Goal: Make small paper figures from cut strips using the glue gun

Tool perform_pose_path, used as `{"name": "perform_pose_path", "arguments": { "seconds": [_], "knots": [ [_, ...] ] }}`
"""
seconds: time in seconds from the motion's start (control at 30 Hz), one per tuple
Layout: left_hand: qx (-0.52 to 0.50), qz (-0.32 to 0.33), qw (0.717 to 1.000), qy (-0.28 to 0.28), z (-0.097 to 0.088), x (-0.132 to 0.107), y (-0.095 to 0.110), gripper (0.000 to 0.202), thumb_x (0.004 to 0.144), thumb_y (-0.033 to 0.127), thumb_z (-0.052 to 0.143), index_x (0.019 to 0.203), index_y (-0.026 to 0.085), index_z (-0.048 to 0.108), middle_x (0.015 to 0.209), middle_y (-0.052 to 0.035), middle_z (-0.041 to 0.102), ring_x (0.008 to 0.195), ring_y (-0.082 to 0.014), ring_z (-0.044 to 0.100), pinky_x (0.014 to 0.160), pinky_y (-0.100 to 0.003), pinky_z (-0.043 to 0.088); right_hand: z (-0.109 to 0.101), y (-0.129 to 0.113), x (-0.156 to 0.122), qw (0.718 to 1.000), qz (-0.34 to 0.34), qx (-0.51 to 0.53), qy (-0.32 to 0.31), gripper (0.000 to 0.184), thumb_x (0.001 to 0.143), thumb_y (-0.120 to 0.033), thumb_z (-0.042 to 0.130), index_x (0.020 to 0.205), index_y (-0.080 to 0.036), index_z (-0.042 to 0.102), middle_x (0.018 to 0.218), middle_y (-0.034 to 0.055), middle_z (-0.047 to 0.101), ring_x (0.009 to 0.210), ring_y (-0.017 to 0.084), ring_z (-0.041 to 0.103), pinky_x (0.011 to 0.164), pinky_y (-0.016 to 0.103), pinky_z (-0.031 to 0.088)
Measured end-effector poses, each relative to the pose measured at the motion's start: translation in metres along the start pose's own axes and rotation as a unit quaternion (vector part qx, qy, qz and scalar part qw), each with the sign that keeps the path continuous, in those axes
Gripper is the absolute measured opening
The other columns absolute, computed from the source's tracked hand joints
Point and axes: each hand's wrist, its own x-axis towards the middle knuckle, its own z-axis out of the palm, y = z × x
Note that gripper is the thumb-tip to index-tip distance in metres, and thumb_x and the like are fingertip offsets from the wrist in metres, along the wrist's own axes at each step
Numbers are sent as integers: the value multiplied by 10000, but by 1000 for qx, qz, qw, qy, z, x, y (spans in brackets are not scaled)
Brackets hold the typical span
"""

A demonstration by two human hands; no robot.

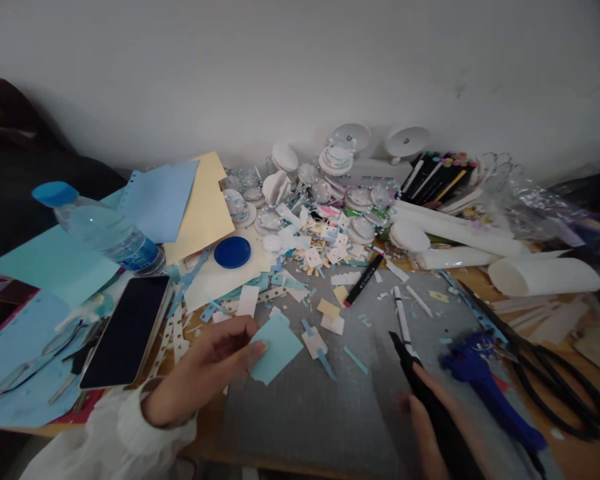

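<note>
My left hand (207,370) pinches the edge of a small light blue paper piece (279,347) that rests on the grey cutting mat (330,407). At the lower right, my right hand (433,427) is wrapped round a black pen-shaped tool (420,387) whose tip points up over the mat. A blue glue gun (490,387) lies just right of that hand. Paper scraps (325,250) in white, yellow and blue are scattered across the mat's far side. A black marker (363,280) and a white pen (401,317) lie among them.
A black phone (127,330) lies left of my left hand, beside a water bottle (105,230) and coloured paper sheets (180,200). A blue lid (233,252), round white parts (340,160), rolled white sheets (460,233), a marker set (440,175) and black scissors (555,370) crowd the wooden table.
</note>
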Motion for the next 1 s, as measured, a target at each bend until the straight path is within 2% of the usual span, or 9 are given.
{"name": "perform_pose_path", "arguments": {
  "seconds": [0.07,0.17,0.23,0.33,0.43,0.63,0.8,0.9,1.0],
  "knots": [
    [-23,-2,999,-27,1,2,3,291,880,392,563,704,169,499,654,38,431,597,-95,412,539,-212,336,-8,-17,8,1000,-17,-6,3,356,880,-485,534,1048,-194,651,709,22,702,588,182,663,555,289,530],
    [-39,-9,995,-89,5,4,6,279,877,385,563,717,165,501,678,29,437,616,-103,425,548,-222,335,-12,-54,24,995,-73,57,22,202,869,-390,591,978,-225,630,670,-19,677,564,141,643,547,235,521],
    [-39,-7,991,-130,10,5,8,266,875,369,563,719,164,499,691,23,456,628,-107,434,557,-224,343,-8,-77,33,981,-124,144,-26,186,873,-324,596,1040,-243,601,719,-23,684,610,133,653,573,219,531],
    [-33,-5,985,-172,20,6,9,220,872,323,558,732,164,500,683,29,462,623,-100,425,553,-212,345,5,-99,40,949,-159,237,-134,329,852,-274,622,1171,-264,545,853,-3,683,707,134,655,653,227,552],
    [-39,0,986,-164,28,4,7,156,841,265,587,756,161,509,706,31,482,642,-93,445,571,-200,362,14,-106,41,933,-167,259,-184,339,858,-195,595,1181,-284,546,878,-7,660,735,114,644,678,202,543],
    [-26,-22,996,-84,32,0,-2,154,807,278,636,781,160,542,672,42,507,589,-80,463,526,-182,371,12,-105,38,947,-178,226,-141,270,844,-127,585,1070,-274,595,801,-24,649,672,99,642,625,167,523],
    [85,10,996,-34,23,-2,-11,141,820,303,615,841,164,626,701,19,577,623,-101,524,549,-188,420,6,-80,53,969,-203,114,-77,193,865,-152,563,1014,-260,620,825,-16,682,700,118,664,646,188,524],
    [205,48,977,-42,16,-2,-19,172,857,280,561,947,189,676,782,-3,659,667,-119,578,590,-202,457,2,-58,74,980,-187,48,-41,198,896,-217,536,1072,-244,622,985,30,702,853,169,677,773,269,529],
    [312,51,945,-80,14,-4,-30,249,882,239,507,1068,227,672,951,-22,727,758,-152,658,689,-245,513,0,-40,99,984,-176,-11,-22,240,906,-241,508,1123,-224,610,1018,59,690,872,197,665,785,320,517]
  ]
}}
